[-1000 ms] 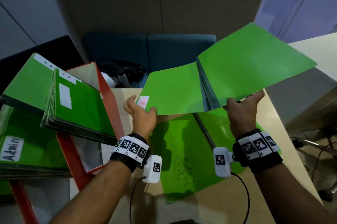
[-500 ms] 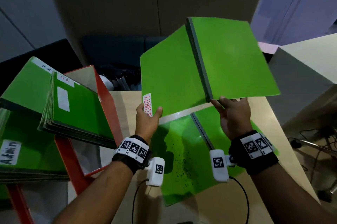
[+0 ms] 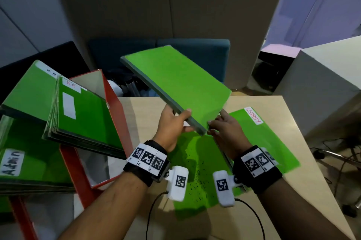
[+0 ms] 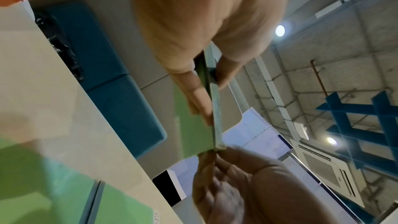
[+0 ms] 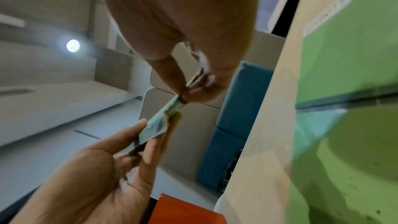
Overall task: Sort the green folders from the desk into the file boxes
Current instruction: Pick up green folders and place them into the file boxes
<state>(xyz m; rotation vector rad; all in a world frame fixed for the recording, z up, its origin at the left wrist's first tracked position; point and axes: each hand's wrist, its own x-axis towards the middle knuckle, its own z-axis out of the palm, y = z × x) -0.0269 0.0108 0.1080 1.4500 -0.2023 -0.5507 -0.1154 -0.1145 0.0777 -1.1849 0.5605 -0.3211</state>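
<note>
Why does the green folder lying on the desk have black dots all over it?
The open folder on the desk is peppered with small black specks on its left half, like dirt or ink; what they are is unclear. The closed folder gripped by the left hand and right hand looks clean.

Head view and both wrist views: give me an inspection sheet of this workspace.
Surface: beige desk, partly covered.
Job's things: closed green folder held tilted above the desk; open SECURITY folder flat on it; HR folders in the red file box; Admin folders at left.
Clutter: nothing seen.
Hands: left hand and right hand grip the closed folder's near end.
Cables: black wrist-camera cable.
Surroundings: blue seat, grey partitions.
</note>
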